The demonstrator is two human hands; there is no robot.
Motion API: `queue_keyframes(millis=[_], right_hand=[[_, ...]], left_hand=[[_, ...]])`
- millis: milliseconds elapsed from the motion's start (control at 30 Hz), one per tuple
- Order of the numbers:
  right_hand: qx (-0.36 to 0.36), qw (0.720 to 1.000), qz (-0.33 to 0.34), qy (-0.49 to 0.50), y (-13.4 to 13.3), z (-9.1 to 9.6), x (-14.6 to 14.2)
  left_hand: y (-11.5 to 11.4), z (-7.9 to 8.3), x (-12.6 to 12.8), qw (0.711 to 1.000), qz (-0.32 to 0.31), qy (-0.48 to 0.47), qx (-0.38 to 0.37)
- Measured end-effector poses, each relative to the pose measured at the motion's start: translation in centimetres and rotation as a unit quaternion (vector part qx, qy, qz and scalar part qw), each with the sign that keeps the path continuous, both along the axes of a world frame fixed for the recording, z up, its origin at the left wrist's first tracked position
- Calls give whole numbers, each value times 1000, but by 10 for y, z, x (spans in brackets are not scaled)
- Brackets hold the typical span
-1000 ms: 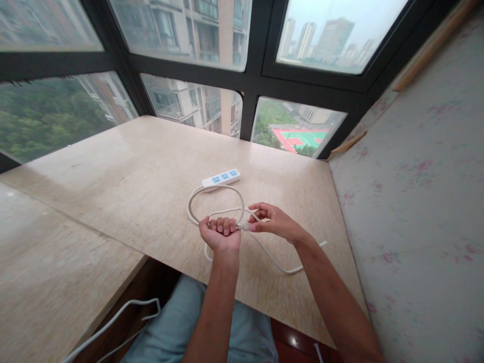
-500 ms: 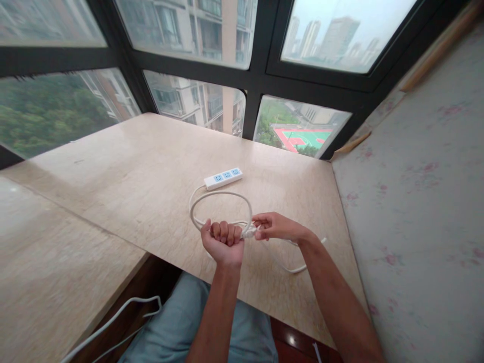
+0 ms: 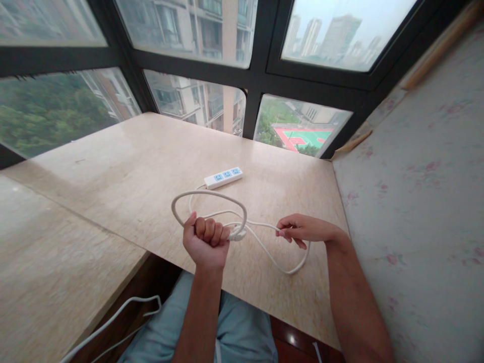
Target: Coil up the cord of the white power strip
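A white power strip (image 3: 224, 178) with three blue socket faces lies on the stone counter, its cord running toward me. My left hand (image 3: 206, 241) is closed in a fist around the power cord (image 3: 209, 192), part of which stands up from the fist in a loop. The white plug (image 3: 238, 233) pokes out at the right side of that fist. Further right, my right hand (image 3: 302, 229) pinches a stretch of the same cord between thumb and fingers. Between the hands another length of cord hangs in a curve over the counter.
The beige stone counter (image 3: 124, 166) reaches back to dark-framed windows (image 3: 249, 116). A flowered wall (image 3: 401, 217) borders it on the right. Below the counter's front edge, another white cable (image 3: 113, 317) passes beside my legs (image 3: 245, 327).
My right hand has moved right, away from the plug, and now pinches the cord. My left hand has shifted left with the loop and plug.
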State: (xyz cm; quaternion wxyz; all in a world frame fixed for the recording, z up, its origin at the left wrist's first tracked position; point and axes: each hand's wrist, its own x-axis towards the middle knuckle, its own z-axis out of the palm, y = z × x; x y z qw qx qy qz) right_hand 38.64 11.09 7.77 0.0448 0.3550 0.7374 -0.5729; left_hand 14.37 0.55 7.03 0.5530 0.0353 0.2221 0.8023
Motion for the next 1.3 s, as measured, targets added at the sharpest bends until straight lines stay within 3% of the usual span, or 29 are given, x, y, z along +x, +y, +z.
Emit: queue_keyframes(millis=[133, 233, 367, 700, 867, 1033, 1167, 1300], right_hand=[[-58, 985, -120, 106, -6, 4, -16], [-106, 950, -201, 214, -12, 2, -34], [-128, 905, -251, 319, -22, -8, -65], [-167, 850, -332, 372, -41, -29, -103], [-219, 784, -411, 410, -45, -42, -115], [-289, 738, -393, 466, -47, -48, -120], [-273, 745, -340, 505, -55, -41, -121], [-246, 743, -343, 519, -63, -37, -124]], left_hand=[[4, -8, 2, 997, 57, -1, -55], [6, -14, 6, 995, 52, -35, -79], [6, -16, 13, 995, 45, -52, -78], [3, -21, 12, 995, 89, -35, 2], [8, -18, 18, 992, 115, -55, -11], [20, -10, 24, 990, 136, -38, -22], [30, -7, 28, 986, 147, -76, -13], [36, -4, 37, 984, 163, -75, -6]])
